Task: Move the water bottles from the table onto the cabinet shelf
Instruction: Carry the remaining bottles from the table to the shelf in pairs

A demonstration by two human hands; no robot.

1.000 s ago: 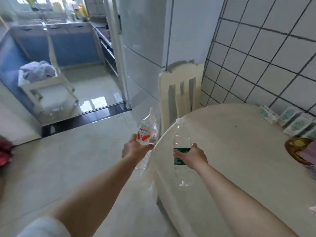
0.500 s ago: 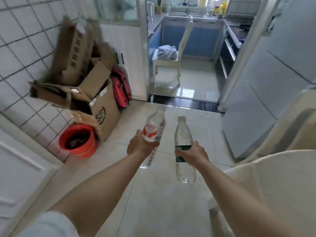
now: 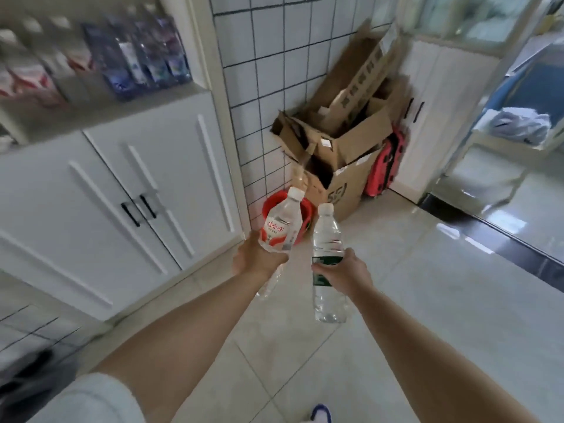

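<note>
Noted a pale tiled floor point(image 3: 427, 300) across the lower and right parts of the view. Observed at left a white cabinet point(image 3: 128, 190) with closed double doors and dark handles; above them an open cabinet shelf point(image 3: 100, 108), blurred, already carrying a row of bottles point(image 3: 143, 65) with blue and red labels. Recorded a heap of cardboard boxes point(image 3: 341, 123) in the tiled corner, with a red bucket point(image 3: 271, 206) at its foot.

Found both forearms extended forward over the floor. Found the left hand point(image 3: 256, 261) with fingers wrapped round the middle of a red-labelled water bottle point(image 3: 282, 224), tilted, cap pointing up and right. Found the right hand point(image 3: 345, 273) with fingers clamped round the green-labelled water bottle point(image 3: 326, 236) at its label, held roughly upright. Held both bottles in the air, near each other but apart, in front of and below the shelf, to the right of the cabinet doors.
</note>
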